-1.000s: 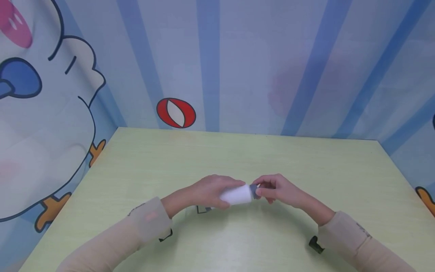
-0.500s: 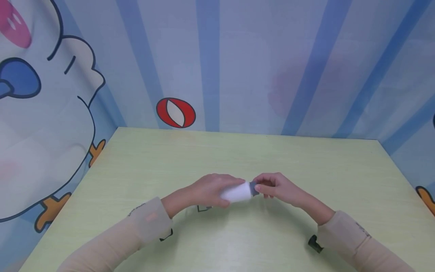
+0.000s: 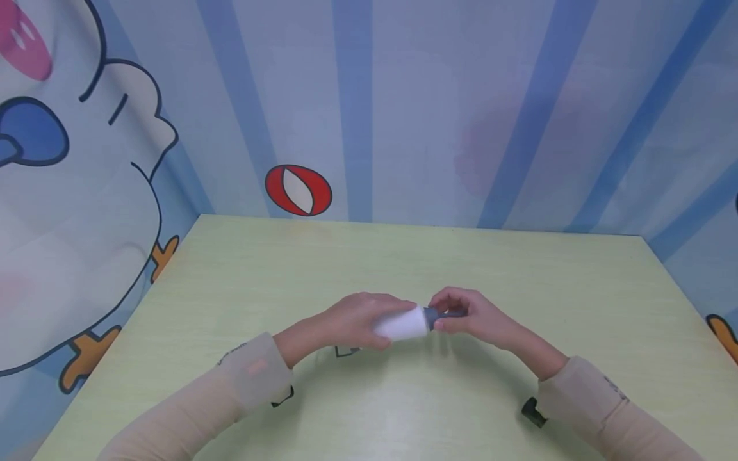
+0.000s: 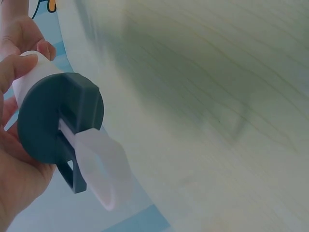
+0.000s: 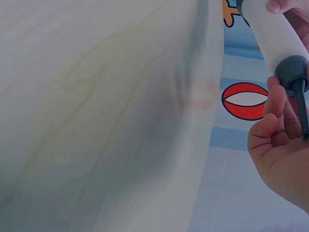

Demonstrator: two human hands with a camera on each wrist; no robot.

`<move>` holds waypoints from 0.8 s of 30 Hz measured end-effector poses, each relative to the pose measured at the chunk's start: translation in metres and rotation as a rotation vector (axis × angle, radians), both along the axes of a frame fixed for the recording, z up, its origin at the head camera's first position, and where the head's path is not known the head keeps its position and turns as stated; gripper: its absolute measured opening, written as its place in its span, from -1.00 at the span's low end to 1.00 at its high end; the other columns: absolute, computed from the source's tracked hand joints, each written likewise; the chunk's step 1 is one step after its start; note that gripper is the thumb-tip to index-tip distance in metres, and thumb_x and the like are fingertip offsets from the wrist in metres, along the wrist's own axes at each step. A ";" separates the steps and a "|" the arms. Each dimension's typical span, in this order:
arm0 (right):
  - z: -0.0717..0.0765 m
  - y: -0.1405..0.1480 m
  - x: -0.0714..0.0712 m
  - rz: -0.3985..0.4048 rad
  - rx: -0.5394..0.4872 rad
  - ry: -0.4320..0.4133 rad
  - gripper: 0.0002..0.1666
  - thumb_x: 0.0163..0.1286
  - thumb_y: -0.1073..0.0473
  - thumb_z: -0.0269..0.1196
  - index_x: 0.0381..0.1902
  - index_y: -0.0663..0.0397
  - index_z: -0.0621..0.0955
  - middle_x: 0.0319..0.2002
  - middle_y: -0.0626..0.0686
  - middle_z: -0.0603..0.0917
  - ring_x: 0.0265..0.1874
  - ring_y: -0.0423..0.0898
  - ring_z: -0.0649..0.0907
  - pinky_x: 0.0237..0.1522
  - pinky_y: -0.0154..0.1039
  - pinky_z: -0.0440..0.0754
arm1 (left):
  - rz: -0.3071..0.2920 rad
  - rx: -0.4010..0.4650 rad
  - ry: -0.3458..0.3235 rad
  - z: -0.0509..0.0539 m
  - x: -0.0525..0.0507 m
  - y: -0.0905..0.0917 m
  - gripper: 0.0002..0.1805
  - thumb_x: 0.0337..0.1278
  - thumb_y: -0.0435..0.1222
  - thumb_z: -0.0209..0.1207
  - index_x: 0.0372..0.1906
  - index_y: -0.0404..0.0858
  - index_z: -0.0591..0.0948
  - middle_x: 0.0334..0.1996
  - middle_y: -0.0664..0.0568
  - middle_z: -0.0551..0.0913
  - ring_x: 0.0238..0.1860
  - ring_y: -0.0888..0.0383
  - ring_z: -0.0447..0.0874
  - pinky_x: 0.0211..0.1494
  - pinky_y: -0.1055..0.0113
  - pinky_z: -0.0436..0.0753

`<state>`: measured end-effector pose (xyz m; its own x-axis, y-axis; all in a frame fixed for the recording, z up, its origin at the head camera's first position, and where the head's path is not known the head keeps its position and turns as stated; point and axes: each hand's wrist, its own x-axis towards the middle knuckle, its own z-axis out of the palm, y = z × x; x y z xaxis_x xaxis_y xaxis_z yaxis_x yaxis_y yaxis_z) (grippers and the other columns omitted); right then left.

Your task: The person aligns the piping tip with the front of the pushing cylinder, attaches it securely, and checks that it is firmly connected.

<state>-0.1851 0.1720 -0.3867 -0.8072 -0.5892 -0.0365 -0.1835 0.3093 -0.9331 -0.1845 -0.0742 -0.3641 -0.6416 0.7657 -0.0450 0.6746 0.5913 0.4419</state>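
A white cylinder [image 3: 401, 325] is held nearly level above the table by my left hand [image 3: 354, 320], thumb and fingers around its body. At its right end is a dark grey cap [image 3: 430, 318] with a thin stem [image 3: 454, 314]. My right hand [image 3: 481, 322] holds this cap with curled fingers, the stem pointing into the palm. In the right wrist view the cap [image 5: 290, 70] is rounded and the stem [image 5: 301, 107] long. The left wrist view shows a dark disc [image 4: 38, 118] at the other end, with a pale flat piece [image 4: 104, 164] projecting from it.
The pale green table [image 3: 403, 262] lies beneath both hands. Behind it rises a blue striped backdrop [image 3: 415, 115] with a printed red and white oval [image 3: 298, 190]; a large cartoon figure [image 3: 69, 237] is printed at the left.
The thin stem on the cap has come into view between my right fingers. My right hand has shifted slightly upward in the head view; the left hand stays nearly still on the cylinder.
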 end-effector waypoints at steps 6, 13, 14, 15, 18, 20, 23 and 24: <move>-0.001 0.002 -0.002 0.014 -0.007 -0.040 -0.68 0.29 0.14 0.08 -0.12 0.29 0.48 -0.45 0.19 0.62 -0.59 0.08 0.52 -0.46 -0.11 0.55 | -0.008 -0.011 0.003 0.001 0.000 0.002 -0.33 -0.10 -0.22 0.21 0.24 -0.02 0.31 0.09 0.12 0.47 -0.11 0.22 0.45 -0.16 0.37 0.46; -0.001 0.004 -0.001 -0.036 0.013 0.022 -0.56 0.23 0.14 0.15 0.03 0.25 0.40 -0.28 0.24 0.60 -0.44 -0.09 0.57 -0.39 -0.21 0.54 | -0.012 -0.007 0.018 0.001 0.000 0.002 -0.33 -0.10 -0.21 0.23 0.23 -0.03 0.32 0.09 0.12 0.47 -0.08 0.21 0.46 -0.14 0.34 0.47; 0.000 0.004 -0.001 -0.040 0.013 0.039 -0.54 0.20 0.15 0.18 0.03 0.21 0.41 -0.22 0.21 0.58 -0.38 -0.13 0.56 -0.36 -0.23 0.54 | -0.010 -0.008 0.021 0.001 0.000 0.001 -0.33 -0.11 -0.20 0.23 0.23 -0.03 0.33 0.09 0.12 0.47 -0.08 0.21 0.46 -0.14 0.34 0.47; 0.000 0.004 -0.001 -0.037 0.009 0.052 -0.53 0.16 0.17 0.22 0.03 0.18 0.42 -0.17 0.17 0.56 -0.33 -0.14 0.54 -0.32 -0.24 0.54 | -0.007 -0.009 0.021 0.001 -0.001 0.001 -0.33 -0.11 -0.20 0.23 0.23 -0.02 0.33 0.09 0.12 0.47 -0.07 0.21 0.46 -0.13 0.34 0.47; 0.001 0.004 0.000 -0.003 -0.003 0.092 -0.55 0.09 0.23 0.27 -0.04 0.16 0.45 -0.16 0.10 0.54 -0.30 -0.13 0.51 -0.28 -0.26 0.55 | -0.010 -0.005 0.019 0.001 -0.001 0.001 -0.33 -0.11 -0.21 0.23 0.22 -0.02 0.33 0.09 0.12 0.48 -0.08 0.21 0.46 -0.13 0.35 0.46; 0.001 0.003 0.000 0.013 -0.007 0.103 -0.61 0.08 0.25 0.28 -0.10 0.16 0.48 -0.23 0.06 0.53 -0.34 -0.14 0.50 -0.32 -0.27 0.55 | -0.019 -0.001 0.018 0.001 -0.001 0.001 -0.34 -0.11 -0.21 0.24 0.22 -0.03 0.34 0.09 0.12 0.48 -0.09 0.22 0.46 -0.13 0.35 0.46; 0.002 0.003 0.001 0.016 -0.024 0.095 -0.68 0.10 0.27 0.25 -0.16 0.20 0.49 -0.30 0.03 0.52 -0.39 -0.16 0.50 -0.38 -0.28 0.54 | -0.029 0.002 0.017 0.001 -0.001 0.002 -0.34 -0.12 -0.23 0.24 0.22 -0.04 0.34 0.09 0.12 0.48 -0.09 0.22 0.46 -0.13 0.36 0.46; 0.002 0.003 0.001 0.014 -0.028 0.085 -0.69 0.11 0.27 0.25 -0.17 0.22 0.48 -0.30 0.03 0.52 -0.39 -0.17 0.51 -0.38 -0.29 0.54 | -0.031 0.000 0.019 0.001 -0.001 0.002 -0.34 -0.11 -0.23 0.23 0.22 -0.04 0.34 0.09 0.12 0.48 -0.08 0.22 0.46 -0.13 0.37 0.46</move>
<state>-0.1838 0.1747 -0.3850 -0.7986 -0.5999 0.0486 -0.2668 0.2804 -0.9221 -0.1855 -0.0722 -0.3632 -0.6185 0.7851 -0.0336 0.7006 0.5703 0.4289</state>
